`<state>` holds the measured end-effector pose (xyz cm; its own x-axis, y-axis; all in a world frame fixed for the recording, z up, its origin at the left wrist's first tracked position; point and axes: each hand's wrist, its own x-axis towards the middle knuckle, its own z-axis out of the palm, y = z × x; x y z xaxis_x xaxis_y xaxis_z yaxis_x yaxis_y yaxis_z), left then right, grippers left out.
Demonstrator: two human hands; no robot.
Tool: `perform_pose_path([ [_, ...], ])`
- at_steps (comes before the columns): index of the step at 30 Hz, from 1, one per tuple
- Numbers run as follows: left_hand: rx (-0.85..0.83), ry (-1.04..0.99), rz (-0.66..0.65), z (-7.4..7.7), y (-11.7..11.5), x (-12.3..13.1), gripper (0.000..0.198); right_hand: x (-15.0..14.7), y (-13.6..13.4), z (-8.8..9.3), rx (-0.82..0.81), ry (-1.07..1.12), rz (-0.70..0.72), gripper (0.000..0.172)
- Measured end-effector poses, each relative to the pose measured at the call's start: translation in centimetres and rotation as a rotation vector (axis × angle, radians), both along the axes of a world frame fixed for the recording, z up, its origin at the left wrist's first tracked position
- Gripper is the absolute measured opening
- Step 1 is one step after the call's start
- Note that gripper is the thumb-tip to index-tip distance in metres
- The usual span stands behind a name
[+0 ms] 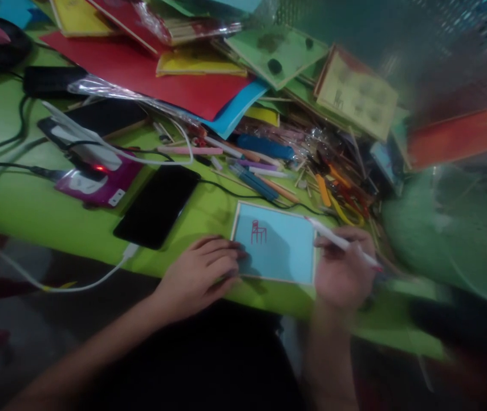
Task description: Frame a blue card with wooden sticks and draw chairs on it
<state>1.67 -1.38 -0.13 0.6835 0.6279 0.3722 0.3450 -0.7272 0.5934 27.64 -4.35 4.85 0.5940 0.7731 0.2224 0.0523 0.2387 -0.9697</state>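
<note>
Bright green covers the table (213, 212), its near edge slanting across my head view, and toward its far edge I see a heap of coloured sheets and cards, with a large red sheet (153, 71) among them. Close to the near edge lies a light blue card (280, 248), flat, with a thin pale border and a small red drawing (259, 233) in its upper left part (it looks like a chair to me).

The card sits between the two hands. On its left I have the left hand (203, 271), palm down, fingers close together and gently bent, the fingertips at the card's left edge near its lower corner; I see nothing gripped there. At the card's right edge is the right hand (346, 277), its fingers closed around a white pen (333, 235) with red at both ends. One end points toward the card's upper right corner; whether it touches, I can't tell.

Left of the card, a black phone (158, 206) lies near the table's near edge, a white cable (130, 251) at its lower end, and a purple power strip (98, 182) is just beyond it. Past the card's far edge I make out scattered pens (254, 181) and yellow-handled scissors (347, 214). Over toward the table's right side bulges something green (449, 228), too blurred for me to name.
</note>
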Motion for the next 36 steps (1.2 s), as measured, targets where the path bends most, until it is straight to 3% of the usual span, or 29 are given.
perform_pose_path([
  [6, -0.027, -0.032, 0.017, 0.2, 0.0, -0.1, 0.009, 0.0, 0.1, 0.0, 0.012, 0.002, 0.007, 0.017],
  [16, -0.196, -0.070, 0.368, 1.8, 1.3, 0.5, 0.014, 0.2, 0.0, -0.2, 0.001, 0.003, 0.010, 0.018],
  [23, -0.232, -0.040, 0.556, 0.6, 3.6, 1.2, 0.026, 0.2, -0.1, -0.1, 0.012, -0.009, 0.013, 0.019],
  [29, -0.165, -0.034, 0.516, 0.2, 3.4, 1.2, 0.044, 0.2, -0.1, -0.1, 0.014, 0.004, 0.023, 0.018],
  [36, -0.061, -0.002, 0.404, 0.6, 3.2, 0.9, 0.027, 0.2, -0.1, -0.1, -0.010, 0.005, 0.030, 0.019],
])
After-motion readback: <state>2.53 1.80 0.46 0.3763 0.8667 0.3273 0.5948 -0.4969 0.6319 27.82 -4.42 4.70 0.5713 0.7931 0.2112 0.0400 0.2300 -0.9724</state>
